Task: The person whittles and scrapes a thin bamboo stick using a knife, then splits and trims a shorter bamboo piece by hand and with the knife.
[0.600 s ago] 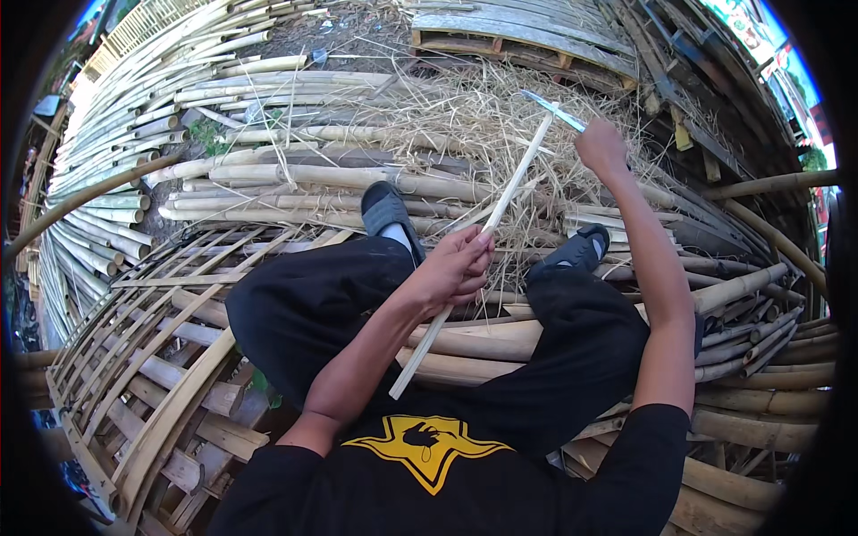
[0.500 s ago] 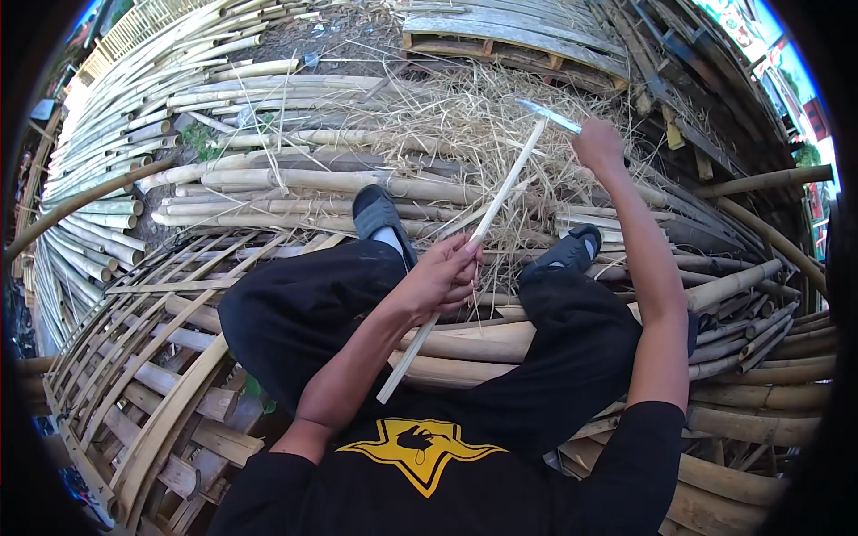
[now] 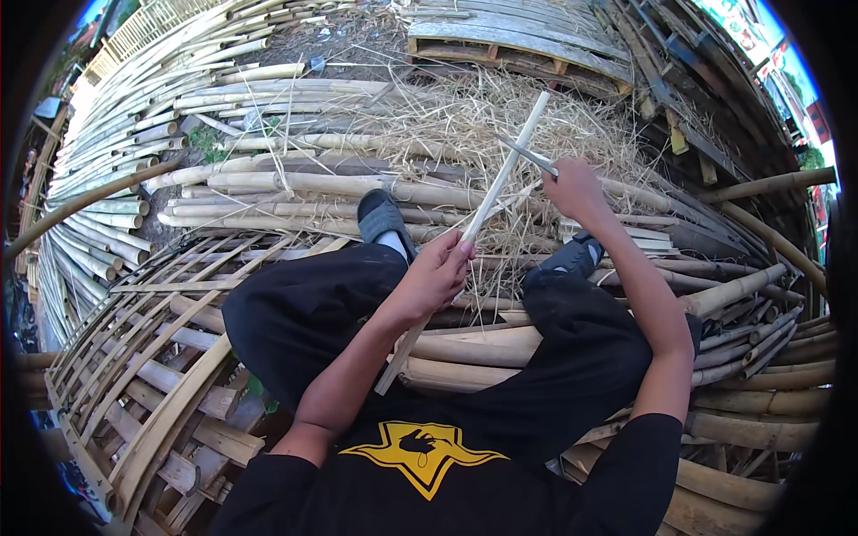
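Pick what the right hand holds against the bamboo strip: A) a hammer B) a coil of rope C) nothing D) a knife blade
D: the right hand grips a thin grey knife blade laid across the pale bamboo strip, which the left hand holds lower down.

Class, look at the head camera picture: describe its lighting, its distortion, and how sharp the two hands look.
Head view: soft, even daylight without hard shadows or glare; fisheye bends the bamboo poles toward a black round rim; the left hand holding the bamboo strip and the right hand with the blade look fairly sharp.
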### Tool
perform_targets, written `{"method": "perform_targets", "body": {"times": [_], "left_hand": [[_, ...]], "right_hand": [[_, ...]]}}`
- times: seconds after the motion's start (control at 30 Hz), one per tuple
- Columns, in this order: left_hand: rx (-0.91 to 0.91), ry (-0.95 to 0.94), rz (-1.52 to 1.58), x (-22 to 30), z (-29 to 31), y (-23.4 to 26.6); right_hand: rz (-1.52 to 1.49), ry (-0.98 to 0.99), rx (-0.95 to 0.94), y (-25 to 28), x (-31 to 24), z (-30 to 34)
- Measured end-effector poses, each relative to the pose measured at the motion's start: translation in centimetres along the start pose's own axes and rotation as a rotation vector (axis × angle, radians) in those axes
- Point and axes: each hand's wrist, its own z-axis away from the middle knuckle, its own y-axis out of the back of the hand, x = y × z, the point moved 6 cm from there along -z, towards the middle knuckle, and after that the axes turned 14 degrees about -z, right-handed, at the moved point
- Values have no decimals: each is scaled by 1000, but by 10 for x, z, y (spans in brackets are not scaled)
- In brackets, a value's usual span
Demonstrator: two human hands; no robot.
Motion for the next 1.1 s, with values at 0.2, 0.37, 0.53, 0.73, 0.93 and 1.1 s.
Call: {"method": "perform_targets", "body": {"times": [0.2,0.37,0.53,0.73,0.93,1.1], "left_hand": [[-28,39,68,-3,4,1],[-203,41,136,2,19,-15],[219,-133,-210,-8,-15,19],[450,-229,-664,3,-6,22],[520,-318,-800,6,-2,18],[458,-218,-790,0,-4,17]], "right_hand": [[32,126,-64,-23,-15,-11],[149,-515,223,71,130,-59],[51,-480,388,74,152,-25],[-39,-33,40,21,-2,-5],[4,97,-99,-25,-34,-2],[186,-113,-5,-13,44,-41]]}}
